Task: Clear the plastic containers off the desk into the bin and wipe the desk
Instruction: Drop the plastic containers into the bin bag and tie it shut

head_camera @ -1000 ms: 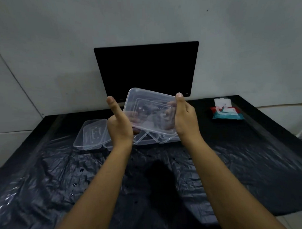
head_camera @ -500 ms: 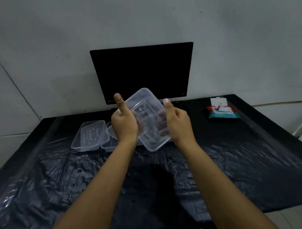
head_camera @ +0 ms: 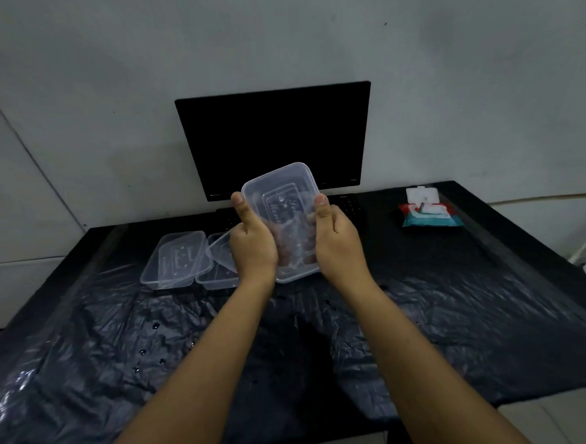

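A: While two clear containers (head_camera: 178,260) sit overlapped at the left of the surface (head_camera: 90,345), the held container (head_camera: 284,205) has swung from lying across, a second ago, to standing nearly on end!

B: It has. The left hand (head_camera: 252,248) grips its near long edge, thumb up along the side, and the right hand (head_camera: 338,240) clamps the opposite edge, fingers curled behind the plastic. It's lifted off the surface, in front of the monitor (head_camera: 275,139).

A: What does that turn tell us?

B: My read: it's being lined up to carry off to the bin, though no bin is in view. Two more to go, wiping not begun.

A: Room to move?

B: Plenty of crinkled black sheet towards the near edge. Further right, the wipes pack (head_camera: 429,213) lies well apart, near the back edge.
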